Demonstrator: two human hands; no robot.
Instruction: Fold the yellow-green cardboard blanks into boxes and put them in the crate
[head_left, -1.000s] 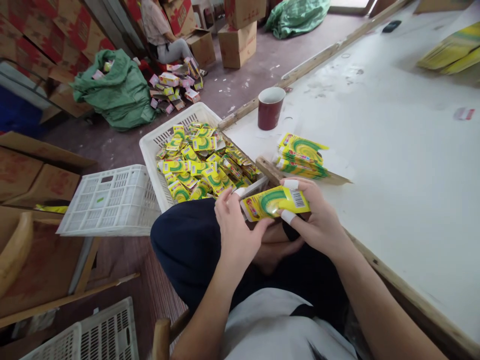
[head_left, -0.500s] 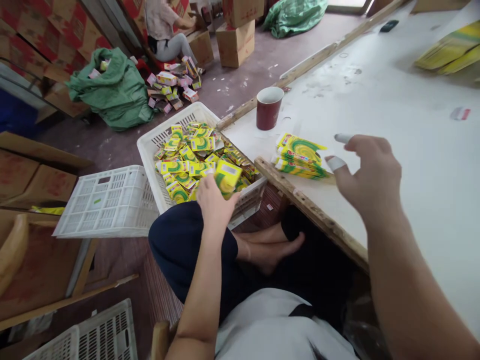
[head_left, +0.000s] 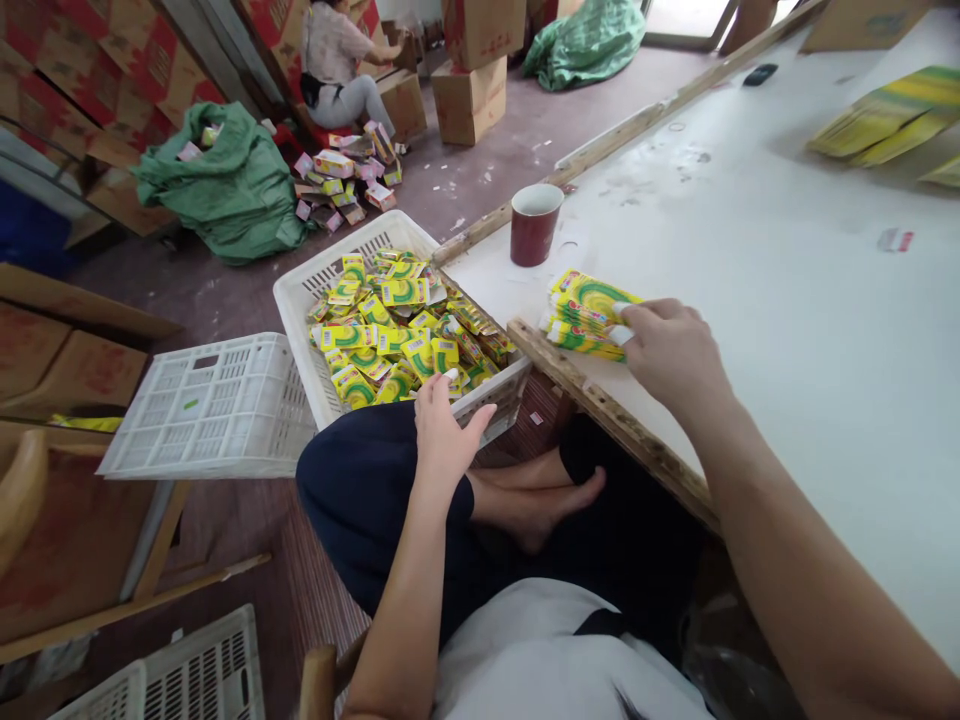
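My left hand (head_left: pixel 444 430) is empty, thumb and fingers apart, over the near rim of a white plastic crate (head_left: pixel 296 330). A white cover sits on one fingertip. Inside the crate lie many small yellow-and-green cartons (head_left: pixel 405 292). On the white table, my right hand (head_left: pixel 675 355) pinches the right end of a stack of flat yellow-and-green cartons (head_left: pixel 585 300) between covered thumb and fingertips. How many cartons are in its grip is hidden.
A dark red paper cup (head_left: pixel 535 228) stands behind the stack. More flat cartons (head_left: pixel 892 115) lie at the table's far right. A wooden strip (head_left: pixel 615 420) edges the table. An overturned white crate (head_left: pixel 202 405), a green sack (head_left: pixel 217 190) and a seated person (head_left: pixel 337 60) are to the left.
The carton in my left hand has been let go into the crate, and that hand has opened. My right hand has moved left and down onto the stack and closed on its end.
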